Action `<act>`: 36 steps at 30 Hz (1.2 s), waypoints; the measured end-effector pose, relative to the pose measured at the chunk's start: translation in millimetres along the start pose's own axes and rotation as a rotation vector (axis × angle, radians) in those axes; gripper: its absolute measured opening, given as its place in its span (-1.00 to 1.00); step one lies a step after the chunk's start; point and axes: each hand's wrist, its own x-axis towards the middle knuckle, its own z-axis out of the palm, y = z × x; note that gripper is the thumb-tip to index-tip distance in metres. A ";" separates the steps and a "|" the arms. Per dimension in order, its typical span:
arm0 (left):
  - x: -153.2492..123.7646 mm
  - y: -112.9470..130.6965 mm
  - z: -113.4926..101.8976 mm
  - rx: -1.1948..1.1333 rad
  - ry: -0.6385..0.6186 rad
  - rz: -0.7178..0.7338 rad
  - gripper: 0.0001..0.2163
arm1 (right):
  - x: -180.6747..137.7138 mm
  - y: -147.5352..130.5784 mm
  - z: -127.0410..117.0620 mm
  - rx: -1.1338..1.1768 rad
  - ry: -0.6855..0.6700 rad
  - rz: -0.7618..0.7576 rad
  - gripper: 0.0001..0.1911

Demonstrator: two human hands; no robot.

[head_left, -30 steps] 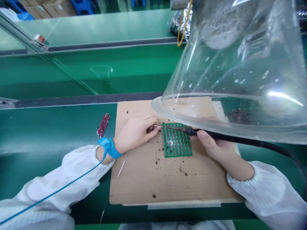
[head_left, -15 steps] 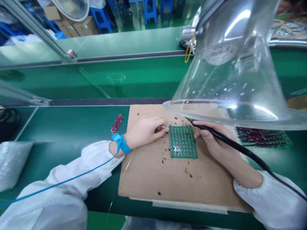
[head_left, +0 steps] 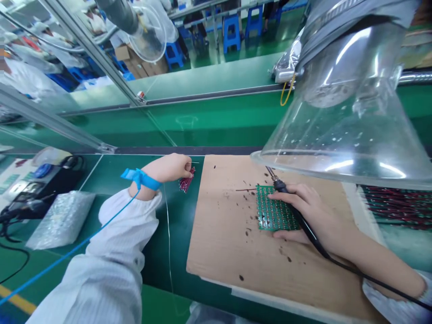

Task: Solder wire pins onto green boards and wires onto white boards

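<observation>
My left hand (head_left: pixel 170 171), with a blue wrist strap (head_left: pixel 150 180), is at a small bundle of dark red wires (head_left: pixel 186 182) left of the cardboard. Its fingers are closed on a thin strand of solder wire (head_left: pixel 168 234), whose tip sticks out past the fingertips; whether they also pinch a red wire is hidden. My right hand (head_left: pixel 303 209) grips a black soldering iron (head_left: pixel 305 227), tip pointing up and away. Fingers of that hand also rest on the green circuit board (head_left: pixel 266 211). One red wire (head_left: pixel 245 190) reaches the board's upper left edge.
The board lies on a brown cardboard sheet (head_left: pixel 222 234). A clear fume hood (head_left: pixel 340 135) hangs low over its right side. Many red wires (head_left: pixel 398 207) lie at the right. A bubble-wrap packet (head_left: pixel 62 220) and a black device (head_left: pixel 59 184) are at left.
My left hand has moved left, from beside the board to the red wire bundle. My right hand now lies over the board with the iron. A red wire shows at the board's edge.
</observation>
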 end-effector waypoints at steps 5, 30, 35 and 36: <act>1.6 2.3 -1.2 -0.075 0.007 -0.016 -0.92 | 1.8 -2.5 -1.4 -0.002 0.010 -0.016 -0.25; -1.9 118.1 55.9 -0.862 0.087 0.556 -0.84 | 13.0 -22.1 -16.8 0.185 0.313 0.087 -0.83; 4.6 119.3 66.0 -0.876 0.070 0.503 -0.80 | 12.2 -23.7 -18.2 0.168 0.340 0.107 -0.84; 4.9 119.1 65.8 -0.871 0.064 0.485 -0.80 | 11.9 -24.2 -18.9 0.163 0.344 0.103 -0.84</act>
